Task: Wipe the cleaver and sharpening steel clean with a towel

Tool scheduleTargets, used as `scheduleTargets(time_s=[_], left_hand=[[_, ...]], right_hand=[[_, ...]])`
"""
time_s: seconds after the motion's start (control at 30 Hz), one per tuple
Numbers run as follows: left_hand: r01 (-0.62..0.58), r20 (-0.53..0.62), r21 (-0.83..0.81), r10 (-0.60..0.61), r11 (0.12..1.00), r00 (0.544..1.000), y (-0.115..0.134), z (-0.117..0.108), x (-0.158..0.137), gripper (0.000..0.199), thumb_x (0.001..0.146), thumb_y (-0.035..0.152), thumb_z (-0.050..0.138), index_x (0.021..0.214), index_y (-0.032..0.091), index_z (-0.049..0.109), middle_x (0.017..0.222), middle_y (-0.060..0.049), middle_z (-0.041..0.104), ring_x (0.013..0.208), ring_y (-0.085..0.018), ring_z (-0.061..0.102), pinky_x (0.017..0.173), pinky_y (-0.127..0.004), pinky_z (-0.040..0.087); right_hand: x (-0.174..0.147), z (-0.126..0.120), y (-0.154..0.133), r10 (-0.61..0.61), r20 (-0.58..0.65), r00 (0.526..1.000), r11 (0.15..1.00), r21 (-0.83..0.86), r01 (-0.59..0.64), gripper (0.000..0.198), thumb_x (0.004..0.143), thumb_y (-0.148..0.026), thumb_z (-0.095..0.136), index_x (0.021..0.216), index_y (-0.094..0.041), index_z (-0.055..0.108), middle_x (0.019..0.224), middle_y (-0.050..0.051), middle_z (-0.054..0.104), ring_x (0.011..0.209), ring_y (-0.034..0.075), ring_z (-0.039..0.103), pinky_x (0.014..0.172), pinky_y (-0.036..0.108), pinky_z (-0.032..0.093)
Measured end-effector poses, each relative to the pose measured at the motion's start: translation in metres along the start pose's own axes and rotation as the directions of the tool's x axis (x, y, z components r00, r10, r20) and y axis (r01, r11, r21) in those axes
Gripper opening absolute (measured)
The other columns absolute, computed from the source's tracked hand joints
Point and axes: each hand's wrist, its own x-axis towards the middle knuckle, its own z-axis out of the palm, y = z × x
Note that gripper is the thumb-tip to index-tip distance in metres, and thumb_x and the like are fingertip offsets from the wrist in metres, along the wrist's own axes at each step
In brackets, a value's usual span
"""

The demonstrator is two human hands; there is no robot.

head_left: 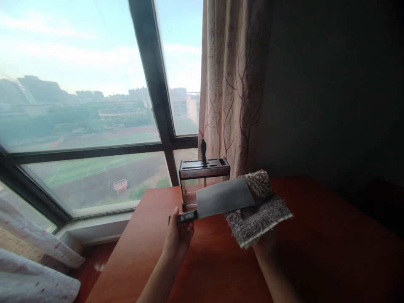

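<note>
Bare forearms (161,269), cleaver (223,196) in left hand (178,234)

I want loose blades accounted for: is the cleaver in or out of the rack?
Out. The left hand grips the cleaver by its handle, and the broad blade shows in front of the rack.

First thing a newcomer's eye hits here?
Probably the broad cleaver mid-frame, its handle gripped in the left hand. Next, the shaggy grey cloth at the blade's far end, with the right hand mostly hidden beneath it. Then the bright window filling much of the picture's left.
</note>
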Motion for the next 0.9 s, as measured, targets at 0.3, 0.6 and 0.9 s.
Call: scheduleTargets(time_s=[0.3, 0.6, 0.9], left_hand=[[0.083, 0.153, -0.015, -0.08, 0.996, 0.985, 0.007, 0.001, -0.006, 0.019, 0.089, 0.025, 0.053, 0.075, 0.014, 0.06, 0.072, -0.011, 0.074, 0.065, -0.021, 0.072, 0.055, -0.025, 0.057], [0.111, 0.343, 0.019, -0.111, 0.994, 0.933, 0.008, -0.001, -0.009, 0.019, 0.086, 0.03, 0.059, 0.086, 0.014, 0.068, 0.085, -0.01, 0.076, 0.076, -0.02, 0.072, 0.072, -0.027, 0.058], [0.002, 0.219, 0.164, -0.039, 0.986, 0.975, 0.015, -0.003, -0.006, 0.026, 0.088, 0.032, 0.058, 0.096, 0.01, 0.07, 0.084, -0.011, 0.076, 0.077, -0.02, 0.072, 0.07, -0.027, 0.058]], right_hand=[[-0.002, -0.016, -0.002, 0.123, 0.057, 0.991, 0.992, 0.02, -0.125, 0.043, 0.083, -0.066, 0.043, 0.116, -0.043, 0.06, 0.129, -0.003, 0.061, 0.123, 0.026, 0.052, 0.105, 0.062, 0.033], [0.005, -0.042, 0.006, -0.003, 0.049, 0.999, 0.977, -0.215, 0.013, 0.045, 0.087, -0.061, 0.036, 0.109, -0.035, 0.066, 0.122, 0.002, 0.066, 0.116, 0.029, 0.058, 0.098, 0.063, 0.04], [0.01, -0.074, 0.017, -0.146, -0.047, 0.988, 0.944, -0.307, 0.125, 0.022, 0.074, -0.037, 0.06, 0.091, -0.027, 0.069, 0.088, 0.0, 0.074, 0.089, 0.026, 0.067, 0.089, 0.053, 0.05]])
